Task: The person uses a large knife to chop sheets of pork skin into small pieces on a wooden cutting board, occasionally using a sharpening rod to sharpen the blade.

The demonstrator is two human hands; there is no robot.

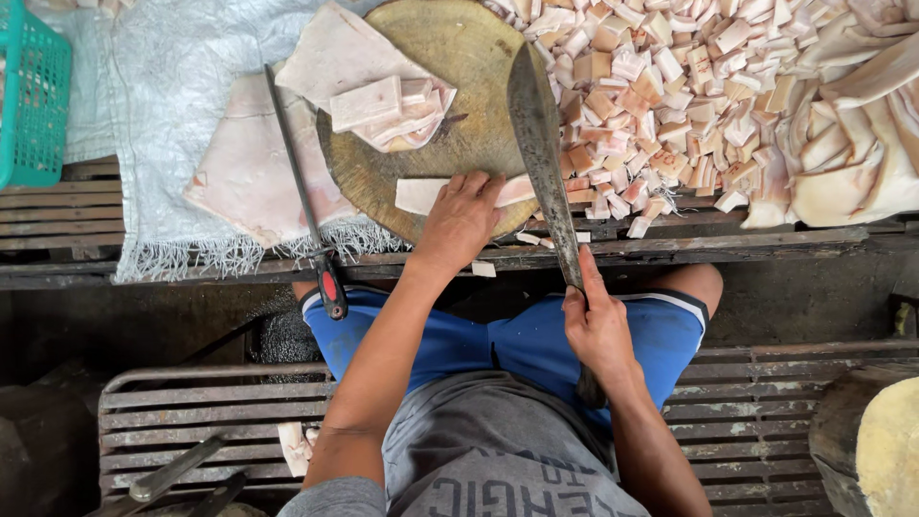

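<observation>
Left hand lies palm down near the middle of the frame, fingers curled loosely over a pale strip of pork fat that rests on the lower edge of the round wooden chopping block; the hand pins the strip flat rather than closing around it. Just right of it, the right hand is wrapped tight around the handle of a long cleaver-like knife, forefinger stretched up along the grip, and the dark blade runs up and slightly leftward across the right part of the block, its edge just beside the end of the strip. Toward the top of the block sits a small stack of cut slabs, with a larger flat sheet of fat lying partly on the block above it. Another broad sheet lies left of the block on a frayed white woven sack. A sharpening steel with a red and black handle slants over that sheet and sticks out past the bench edge. Filling the upper right is a heap of small fat cubes, and larger curled pieces are piled at the far right. A teal plastic basket shows at the upper left corner. Below the bench, the person's blue shorts and grey shirt fill the lower centre.
</observation>
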